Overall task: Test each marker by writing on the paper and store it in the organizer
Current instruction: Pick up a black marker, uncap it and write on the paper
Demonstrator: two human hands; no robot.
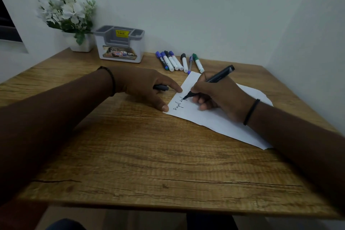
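My right hand [220, 95] grips a black marker [218, 76] with its tip touching the white paper [211, 119], beside a line of black handwriting [178, 105]. My left hand [147, 86] holds the marker's dark cap [161, 87] under its curled fingers, while its thumb and forefinger press the paper's left edge. Several capped markers [174, 60] with blue, black and green caps lie in a row behind the paper. The grey and white organizer [119, 45] stands at the back of the table.
A white pot of white flowers [69, 18] stands left of the organizer in the corner. The wooden table [149, 155] meets walls at the back and right. Its front edge runs near the bottom of the view.
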